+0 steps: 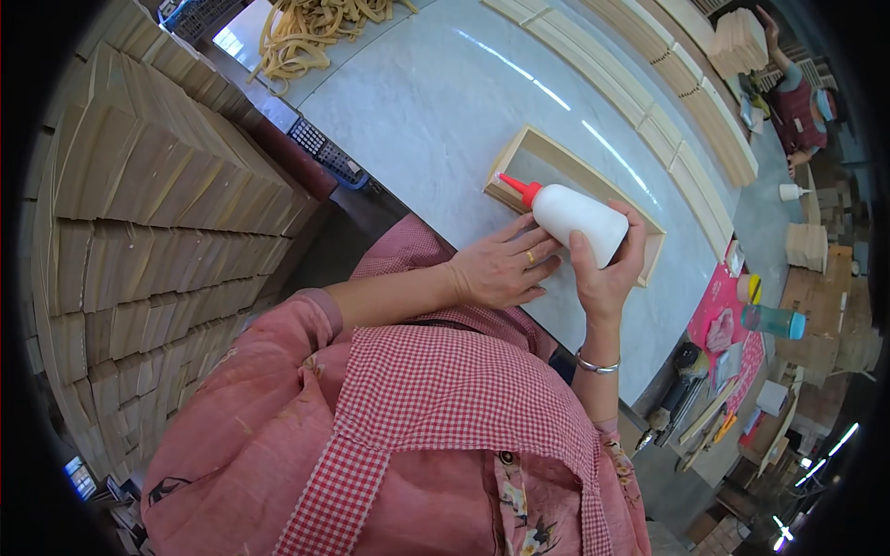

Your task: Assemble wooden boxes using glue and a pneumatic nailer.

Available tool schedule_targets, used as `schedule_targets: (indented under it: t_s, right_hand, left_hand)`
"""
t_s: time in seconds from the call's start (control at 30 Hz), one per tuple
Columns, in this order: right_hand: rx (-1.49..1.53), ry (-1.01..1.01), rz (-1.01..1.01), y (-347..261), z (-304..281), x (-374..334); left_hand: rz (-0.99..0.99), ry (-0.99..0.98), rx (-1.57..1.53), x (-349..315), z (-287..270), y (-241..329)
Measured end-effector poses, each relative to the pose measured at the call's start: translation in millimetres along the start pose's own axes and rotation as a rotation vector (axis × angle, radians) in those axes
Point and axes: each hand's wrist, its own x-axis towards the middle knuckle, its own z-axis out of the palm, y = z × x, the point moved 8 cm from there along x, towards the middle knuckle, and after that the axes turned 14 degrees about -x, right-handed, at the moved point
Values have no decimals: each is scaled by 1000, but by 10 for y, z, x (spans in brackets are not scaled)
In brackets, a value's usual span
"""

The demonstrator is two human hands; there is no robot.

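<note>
The right hand (612, 278), a silver bangle (596, 368) at its wrist, is wrapped round a white squeeze bottle (579, 221), thumb on the near side and fingers round the far side. The bottle lies tipped over, its red nozzle (521, 188) pointing leftward from that hand. Just left of it, the left hand (501, 269) has its fingers loosely spread and grips nothing visible; whether its fingertips touch the wood is hidden under the bottle.

Directly beyond both hands, and partly behind the bottle, sits a shallow rectangular wooden frame (579, 173) on the grey tabletop (408, 120). The nozzle tip is over its left end; contact cannot be told. This looks like the dispensing step, probably glue for the wood. The next move seems to call for a steady squeeze with the tip close to the joint, the left hand bracing the frame.

Farther beyond the hands run rows of pale wooden strips (649, 120). Far ahead of the left hand lies a heap of tan bands (306, 37); well to its left stand stacked wooden boards (139, 185). Right of the right hand are a pink mat (702, 310) and a teal drinking bottle (774, 322).
</note>
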Motion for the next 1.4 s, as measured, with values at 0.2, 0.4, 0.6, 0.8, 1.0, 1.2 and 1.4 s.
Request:
schedule_targets:
  t_s: [0.2, 0.4, 0.6, 0.8, 1.0, 1.2, 1.4]
  right_hand:
    - [-56, 41, -94, -105, 18, 149]
    - [-170, 95, -177, -132, 36, 358]
    - [-237, 166, -188, -128, 6, 465]
    - [-284, 190, -147, -93, -165, 411]
    - [-348, 265, -96, 32, -512, 233]
    - [-404, 354, -28, 165, -891, 33]
    - [-483, 430, 11, 334, -1270, -156]
  left_hand:
    - [10, 14, -2, 8, -32, 13]
    - [10, 8, -30, 15, -19, 17]
    - [8, -13, 7, 30, -20, 23]
    - [1, -22, 43, 36, -14, 17]
    - [-27, -60, 27, 45, 1, 13]
    - [-37, -80, 58, 51, -4, 22]
    - [-24, -89, 46, 84, -8, 63]
